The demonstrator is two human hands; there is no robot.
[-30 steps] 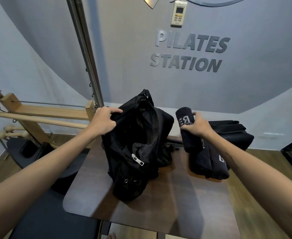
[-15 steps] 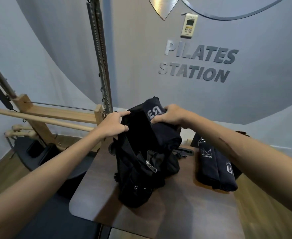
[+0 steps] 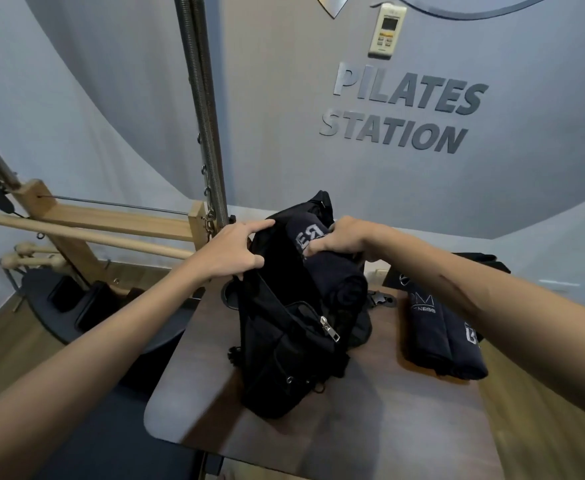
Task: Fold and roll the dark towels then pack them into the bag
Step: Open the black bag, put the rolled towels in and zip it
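Observation:
A black bag (image 3: 284, 344) stands on the brown table (image 3: 370, 420), its top held apart. My left hand (image 3: 230, 252) grips the bag's left rim. My right hand (image 3: 341, 239) is closed on a rolled dark towel (image 3: 332, 275) with white lettering, which sits partly inside the bag's mouth. Two more rolled dark towels (image 3: 440, 330) lie side by side on the table to the right of the bag, under my right forearm.
A wooden pilates frame (image 3: 87, 223) with a metal upright pole (image 3: 201, 109) stands left of the table. A dark padded bench (image 3: 87, 441) lies below the table's left edge. The grey wall with lettering is close behind.
My right hand lifted one rolled towel off the pile at the right and carried it left into the bag's mouth. My left hand has kept hold of the bag's rim.

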